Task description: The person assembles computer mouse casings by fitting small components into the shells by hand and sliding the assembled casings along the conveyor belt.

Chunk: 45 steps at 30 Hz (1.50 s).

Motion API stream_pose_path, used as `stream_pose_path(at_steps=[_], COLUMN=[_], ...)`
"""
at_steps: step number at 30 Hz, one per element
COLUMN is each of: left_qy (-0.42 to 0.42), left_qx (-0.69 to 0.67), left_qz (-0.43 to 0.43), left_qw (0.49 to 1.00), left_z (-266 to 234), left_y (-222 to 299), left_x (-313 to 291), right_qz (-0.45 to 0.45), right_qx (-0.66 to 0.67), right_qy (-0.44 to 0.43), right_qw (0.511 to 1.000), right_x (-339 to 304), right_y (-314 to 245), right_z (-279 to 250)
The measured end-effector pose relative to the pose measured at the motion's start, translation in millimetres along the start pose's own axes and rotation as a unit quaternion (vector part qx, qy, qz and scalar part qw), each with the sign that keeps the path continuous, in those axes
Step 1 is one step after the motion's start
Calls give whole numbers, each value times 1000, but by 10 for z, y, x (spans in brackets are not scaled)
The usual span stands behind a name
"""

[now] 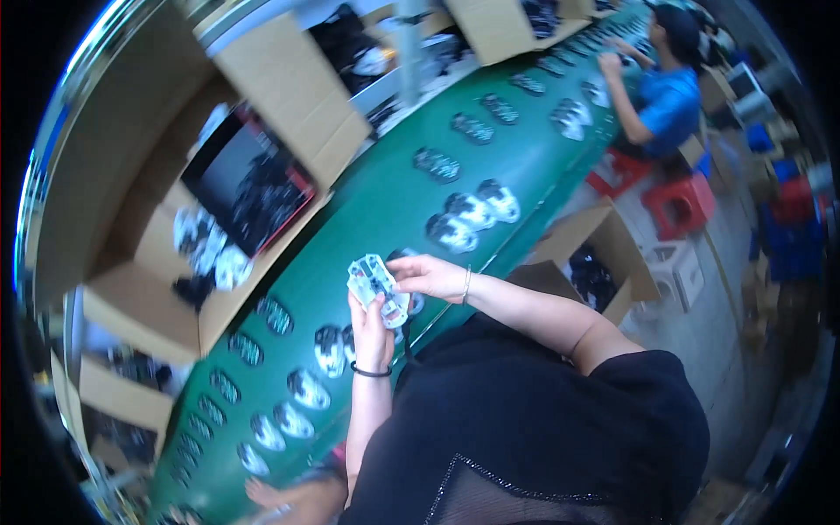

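My left hand [374, 330] holds up a pale plastic housing [379, 289], shaped like a computer mouse shell, with small dark parts inside. The thumb lies over its near side. From the right, the bent fingers of my right hand [433, 277] close on the housing's edge; their tips are partly hidden. Below and beside my hands, white-and-black oval shells [330, 350] rest on the green conveyor belt [367, 206], some partly covered by my hands. Three more white-and-black shells [472, 212] sit together beyond my right hand.
Dark oval parts [436, 164] run in a row along the belt's far side. Left of it stands an open carton [140, 210] with a black bin [249, 188]. A co-worker in blue [669, 105] works at upper right, near red stools [678, 206]. Another person's hand [262, 494] shows below.
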<state>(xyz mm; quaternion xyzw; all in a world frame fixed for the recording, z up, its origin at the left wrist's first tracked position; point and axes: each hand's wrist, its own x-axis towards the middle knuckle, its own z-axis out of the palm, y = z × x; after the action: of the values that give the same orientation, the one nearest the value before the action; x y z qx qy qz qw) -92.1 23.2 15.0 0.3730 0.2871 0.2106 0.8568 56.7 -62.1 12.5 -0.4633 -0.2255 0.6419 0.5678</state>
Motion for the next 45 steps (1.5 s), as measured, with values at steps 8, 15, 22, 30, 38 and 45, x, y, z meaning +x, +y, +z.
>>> stream_pose_path(at_steps=[8, 15, 22, 30, 38, 45], left_qy=[-5, 4, -26, 37, 75, 125], left_qx=[217, 678, 866, 866, 842, 814], left_qz=[-158, 156, 55, 16, 121, 122], left_qw=[963, 718, 497, 498, 520, 554], left_z=[321, 12, -18, -289, -1, -304], left_y=[-147, -428, -690, -731, -878, -658], left_x=[335, 488, 243, 170, 304, 50], right_qz=[-197, 65, -105, 78, 43, 99], right_qx=[-485, -693, -526, -649, -675, -729], right_qy=[583, 623, 419, 239, 231, 194], right_qw=[621, 358, 732, 718, 700, 649], right_x=[-981, -1100, -785, -469, -417, -362], right_y=[-398, -507, -117, 225, 311, 259], right_z=[-3135, -4322, -2876, -1916, -1495, -1457])
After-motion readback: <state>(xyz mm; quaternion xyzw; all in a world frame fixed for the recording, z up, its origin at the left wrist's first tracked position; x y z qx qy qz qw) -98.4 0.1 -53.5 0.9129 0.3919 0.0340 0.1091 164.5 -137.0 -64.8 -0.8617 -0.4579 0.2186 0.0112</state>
